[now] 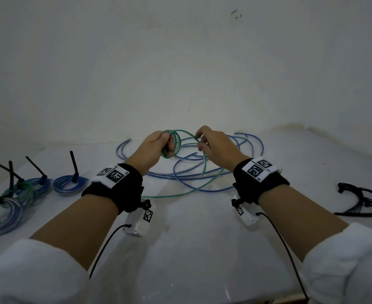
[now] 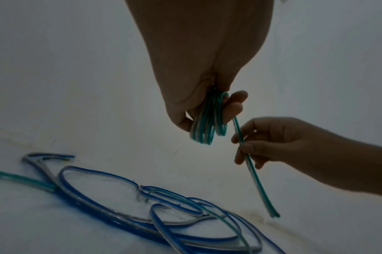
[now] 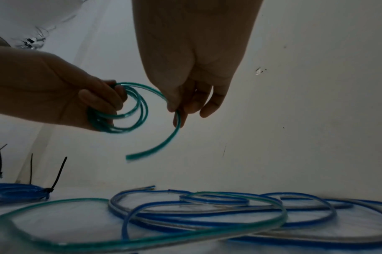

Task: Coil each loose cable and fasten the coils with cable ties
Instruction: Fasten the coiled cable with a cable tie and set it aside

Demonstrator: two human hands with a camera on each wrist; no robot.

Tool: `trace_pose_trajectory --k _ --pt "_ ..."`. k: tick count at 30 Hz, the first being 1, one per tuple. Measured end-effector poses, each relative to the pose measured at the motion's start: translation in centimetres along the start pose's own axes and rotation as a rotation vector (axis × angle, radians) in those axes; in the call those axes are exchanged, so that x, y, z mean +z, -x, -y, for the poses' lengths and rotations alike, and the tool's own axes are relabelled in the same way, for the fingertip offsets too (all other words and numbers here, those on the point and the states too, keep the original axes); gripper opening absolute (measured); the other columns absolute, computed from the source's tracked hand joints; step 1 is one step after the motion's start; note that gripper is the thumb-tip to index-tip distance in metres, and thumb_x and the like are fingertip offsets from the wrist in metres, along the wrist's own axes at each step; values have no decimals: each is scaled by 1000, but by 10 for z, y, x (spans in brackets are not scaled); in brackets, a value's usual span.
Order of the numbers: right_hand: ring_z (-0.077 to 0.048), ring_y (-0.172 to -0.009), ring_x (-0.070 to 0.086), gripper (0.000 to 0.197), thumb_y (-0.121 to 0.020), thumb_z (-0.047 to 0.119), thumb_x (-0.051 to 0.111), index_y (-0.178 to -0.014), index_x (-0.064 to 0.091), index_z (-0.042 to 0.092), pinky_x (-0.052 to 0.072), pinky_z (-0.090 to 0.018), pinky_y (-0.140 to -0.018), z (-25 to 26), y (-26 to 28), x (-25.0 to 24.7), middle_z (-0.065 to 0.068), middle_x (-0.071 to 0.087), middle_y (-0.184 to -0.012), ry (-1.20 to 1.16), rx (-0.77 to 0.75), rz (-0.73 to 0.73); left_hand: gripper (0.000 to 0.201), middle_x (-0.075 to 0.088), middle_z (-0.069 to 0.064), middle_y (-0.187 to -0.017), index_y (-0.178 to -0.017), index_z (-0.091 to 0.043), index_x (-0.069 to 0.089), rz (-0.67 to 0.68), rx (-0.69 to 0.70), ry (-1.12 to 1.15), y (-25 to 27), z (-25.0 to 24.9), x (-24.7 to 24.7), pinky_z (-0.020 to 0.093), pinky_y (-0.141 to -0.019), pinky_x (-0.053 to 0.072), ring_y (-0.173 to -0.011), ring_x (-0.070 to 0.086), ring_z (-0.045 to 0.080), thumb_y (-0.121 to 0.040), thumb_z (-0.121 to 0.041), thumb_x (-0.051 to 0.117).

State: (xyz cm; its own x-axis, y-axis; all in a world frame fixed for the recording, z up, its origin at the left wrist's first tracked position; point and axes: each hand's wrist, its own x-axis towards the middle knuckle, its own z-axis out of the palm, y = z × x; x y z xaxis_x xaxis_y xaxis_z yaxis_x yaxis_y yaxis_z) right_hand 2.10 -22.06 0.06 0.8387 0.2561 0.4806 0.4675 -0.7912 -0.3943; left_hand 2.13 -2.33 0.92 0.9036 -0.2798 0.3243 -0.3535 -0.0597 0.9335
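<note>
Above a white table, a person's left hand grips a small green coil, fingers curled through its loops, while the right hand pinches the coil's free tail between thumb and fingertips, the other fingers loosely bent. The tail hangs clear of the table, its cut end in the air. The cable looks light and springy, thin plastic sheathing that holds a curve yet would likely unwind if released; it is best held where the turns bunch together, with the tail guided close to the coil. Below lie loose blue cables and another green cable, overlapping; which strands cross which is hard to tell. To the left sit tied coils; at right, spare ties.
</note>
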Motion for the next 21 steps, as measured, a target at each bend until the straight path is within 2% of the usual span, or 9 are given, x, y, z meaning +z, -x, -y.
trace_pose_trajectory --k 3,7,9,11,13,15,18,21 --pt "-23 -69 59 12 -94 8 47 -106 48 10 48 -38 -66 0 3 2 -8 65 -79 -70 -10 -5 29 43 4 -66 -80 -11 45 -87 4 81 -3 -4 1 16 -56 43 -57 43 14 -102 -12 26" --pt "-22 -80 63 21 -89 -2 47 -97 65 5 50 -30 -72 4 4 7 -10 68 -86 -130 -83 54 30 41 2 -65 -80 -13 46 -150 3 126 -6 -3 4 23 -63 39 -58 43 14 -103 -15 27" --pt "-17 -83 62 30 -85 -8 45 -103 65 5 52 -23 -74 9 6 9 -8 68 -91 -169 -91 120 30 48 2 -67 -79 -13 46 -168 7 140 -7 -2 5 22 -64 43 -60 48 12 -103 -15 27" --pt "-14 -82 61 29 -83 -9 50 -104 63 6 52 -19 -73 12 8 10 -7 68 -93 -207 -94 135 30 60 -2 -65 -81 -12 48 -171 4 168 -7 -3 5 19 -64 49 -58 58 7 -103 -14 27" --pt "-16 -74 63 18 -83 -4 58 -98 63 5 53 -26 -71 13 8 12 -9 68 -86 -251 -88 86 29 68 -6 -61 -84 -12 48 -145 -4 208 -7 -3 5 19 -67 53 -58 64 5 -103 -15 26" --pt "-17 -65 62 9 -85 1 60 -92 65 3 54 -30 -66 15 7 13 -10 64 -80 -298 -86 26 28 71 -6 -65 -88 -11 48 -126 -5 234 -6 -3 6 19 -68 54 -64 67 6 -103 -16 24" --pt "-14 -62 53 10 -86 9 63 -90 71 2 49 -27 -62 17 4 17 -11 52 -85 -238 -116 -41 26 72 -3 -74 -93 -10 49 -131 -10 281 -4 0 10 22 -73 54 -74 67 10 -103 -16 26" --pt "-16 -63 50 14 -86 10 64 -83 70 -2 48 -36 -63 21 2 18 -15 53 -80 -226 -103 -50 25 69 6 -90 -104 -6 49 -109 -33 276 -4 4 17 29 -84 51 -85 65 17 -102 -17 27"
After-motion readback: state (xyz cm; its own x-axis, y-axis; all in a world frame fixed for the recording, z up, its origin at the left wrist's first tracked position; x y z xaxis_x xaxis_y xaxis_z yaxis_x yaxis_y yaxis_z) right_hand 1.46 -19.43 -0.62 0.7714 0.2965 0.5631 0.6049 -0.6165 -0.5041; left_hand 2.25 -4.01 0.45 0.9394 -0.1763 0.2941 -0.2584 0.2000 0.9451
